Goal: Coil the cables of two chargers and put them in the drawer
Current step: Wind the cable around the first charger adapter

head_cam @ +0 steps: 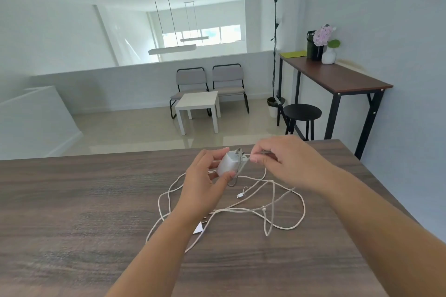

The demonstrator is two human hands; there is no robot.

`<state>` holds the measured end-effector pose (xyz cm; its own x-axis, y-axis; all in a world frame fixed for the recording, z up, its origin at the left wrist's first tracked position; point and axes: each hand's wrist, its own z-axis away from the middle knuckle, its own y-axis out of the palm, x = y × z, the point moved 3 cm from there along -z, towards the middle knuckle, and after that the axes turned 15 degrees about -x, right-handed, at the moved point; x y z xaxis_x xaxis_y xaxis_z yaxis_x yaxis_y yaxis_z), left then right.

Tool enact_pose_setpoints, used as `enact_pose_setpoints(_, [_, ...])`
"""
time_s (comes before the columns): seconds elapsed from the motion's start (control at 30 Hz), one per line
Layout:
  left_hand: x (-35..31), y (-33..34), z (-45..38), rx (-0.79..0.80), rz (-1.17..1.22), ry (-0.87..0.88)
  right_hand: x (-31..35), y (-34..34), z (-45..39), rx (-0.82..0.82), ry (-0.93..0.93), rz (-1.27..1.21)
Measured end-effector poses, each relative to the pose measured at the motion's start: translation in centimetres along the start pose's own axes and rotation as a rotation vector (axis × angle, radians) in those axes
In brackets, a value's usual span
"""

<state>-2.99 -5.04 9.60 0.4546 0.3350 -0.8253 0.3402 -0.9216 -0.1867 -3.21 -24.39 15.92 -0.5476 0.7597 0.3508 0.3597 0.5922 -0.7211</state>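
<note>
Gripping white charger [228, 163] in left hand [205, 181], right hand [287, 164] pinching its cable [287, 210]; second charger [199, 227] under left forearm

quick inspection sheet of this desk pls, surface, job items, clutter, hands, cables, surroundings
surface: dark wood-grain table, bare apart from the chargers.
job's things: white charger block held up; second charger mostly hidden under the left forearm; no drawer in view.
clutter: nothing seen.
hands: left hand grips the block; right hand pinches cable beside its prongs.
cables: white cables lie loose and tangled, uncoiled; a free connector rests on the table.
surroundings: two chairs, white side table, black stool, high desk.
</note>
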Motion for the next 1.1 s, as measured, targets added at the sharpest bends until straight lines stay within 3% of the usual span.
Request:
enact_pose_setpoints(0.37, [-1.0, -0.5, 0.1, 0.135, 0.061, 0.074, -1.6, 1.1, -1.0, -0.059, 0.139, -0.280])
enact_pose_setpoints(0.6, [-0.6, 0.1, 0.6, 0.116, 0.240, -0.108, -1.7, 3.0, 0.3, -0.077, 0.264, -0.520])
enact_pose_setpoints(0.8, [-0.6, 0.7, 1.5, 0.099, 0.362, -0.209, -2.5, 3.6, 1.1, -0.105, 0.342, -0.440])
enact_pose_setpoints(1.1, [-2.2, 1.7, 1.3, 0.024, 0.792, -0.411, -1.9, 5.3, 2.3, -0.126, 0.600, -0.804])
